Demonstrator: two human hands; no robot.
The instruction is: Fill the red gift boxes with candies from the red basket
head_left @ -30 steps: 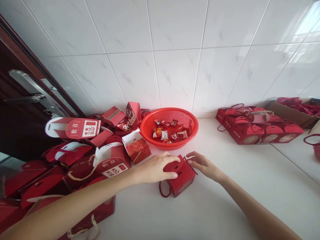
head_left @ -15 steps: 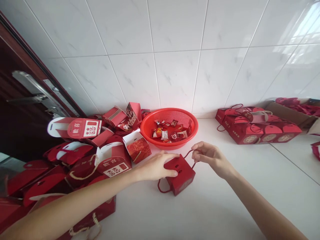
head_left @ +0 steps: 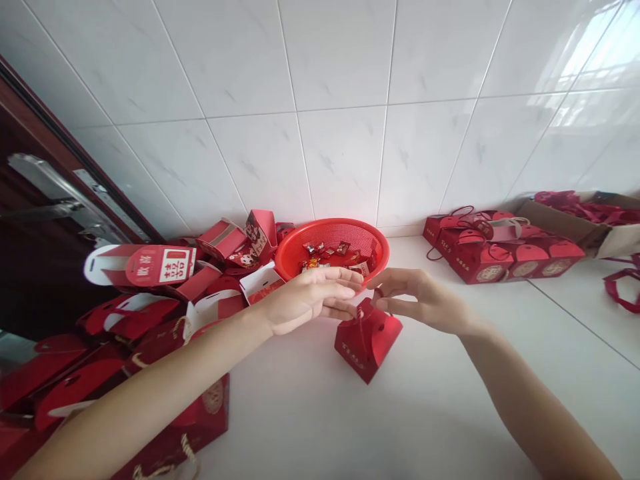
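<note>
A small red gift box (head_left: 367,343) stands on the white surface in front of me, its lid flaps folded up to a peak. My left hand (head_left: 315,297) reaches over from the left, fingers long and slightly bent, with the red cord handle (head_left: 359,321) at the thumb and fingertips. On the other side my right hand (head_left: 425,300) curls its fingers round a part of the cord above the box. The overlapping fingers partly hide the cord. Just behind both hands is a red plastic basket (head_left: 333,228) containing wrapped sweets (head_left: 343,249).
Many red boxes (head_left: 175,267), some unfolded, are piled at the left by a dark door (head_left: 30,220). At the back right stands a group of closed red boxes (head_left: 500,250). A cardboard carton (head_left: 560,223) with red items is beyond them. A tiled wall (head_left: 340,153) runs behind.
My left hand has lifted off the box's top and moved up to the cord. The box has turned and its flaps stand higher. My right hand has come closer to the left.
</note>
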